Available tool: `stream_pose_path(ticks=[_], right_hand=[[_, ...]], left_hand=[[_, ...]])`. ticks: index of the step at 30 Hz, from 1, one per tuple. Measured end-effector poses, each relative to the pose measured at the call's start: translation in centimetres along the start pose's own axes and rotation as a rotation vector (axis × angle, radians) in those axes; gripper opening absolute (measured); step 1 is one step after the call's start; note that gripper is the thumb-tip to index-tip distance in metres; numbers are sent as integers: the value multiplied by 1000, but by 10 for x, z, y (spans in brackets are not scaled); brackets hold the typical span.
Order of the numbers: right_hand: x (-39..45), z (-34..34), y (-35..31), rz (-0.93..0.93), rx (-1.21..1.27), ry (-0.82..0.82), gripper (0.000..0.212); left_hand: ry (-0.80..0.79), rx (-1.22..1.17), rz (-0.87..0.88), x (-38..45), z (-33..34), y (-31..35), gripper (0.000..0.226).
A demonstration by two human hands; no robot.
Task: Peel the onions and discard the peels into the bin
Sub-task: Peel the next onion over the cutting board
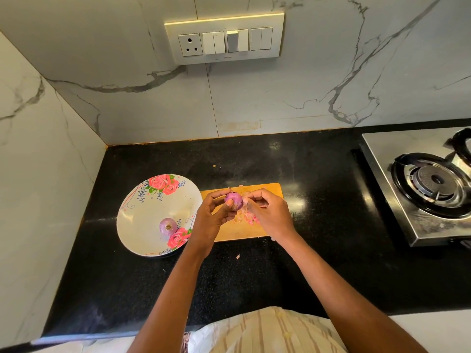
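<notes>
Both hands work one onion (233, 200) over the cutting board (270, 192): left hand (212, 217) grips it, right hand (267, 212) pinches loose skin. Peeling continues; stripping the skin off likely comes next.

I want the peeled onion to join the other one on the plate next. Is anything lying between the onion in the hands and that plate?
Nothing visible blocks it. The left hand holds the onion over the cutting board, and the plate lies directly beside the board's left edge, with only one onion on the plate.
</notes>
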State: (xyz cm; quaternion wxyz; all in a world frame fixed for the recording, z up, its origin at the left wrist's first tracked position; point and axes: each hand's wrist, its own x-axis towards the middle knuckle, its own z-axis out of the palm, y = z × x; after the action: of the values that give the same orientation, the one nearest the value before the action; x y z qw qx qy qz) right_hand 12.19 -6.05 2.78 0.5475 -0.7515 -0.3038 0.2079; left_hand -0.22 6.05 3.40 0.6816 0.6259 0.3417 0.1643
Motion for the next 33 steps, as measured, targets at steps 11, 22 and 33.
stream_pose_path(ticks=[11, 22, 33], right_hand=[[4, -8, 2, 61, 40, -55, 22], [1, -2, -3, -9, 44, -22, 13], [1, -1, 4, 87, 119, 8, 19]], left_hand=[[0, -52, -25, 0, 0, -2, 35], [-12, -85, -63, 0, 0, -1, 34], [-35, -116, -65, -5, 5, -2, 36]])
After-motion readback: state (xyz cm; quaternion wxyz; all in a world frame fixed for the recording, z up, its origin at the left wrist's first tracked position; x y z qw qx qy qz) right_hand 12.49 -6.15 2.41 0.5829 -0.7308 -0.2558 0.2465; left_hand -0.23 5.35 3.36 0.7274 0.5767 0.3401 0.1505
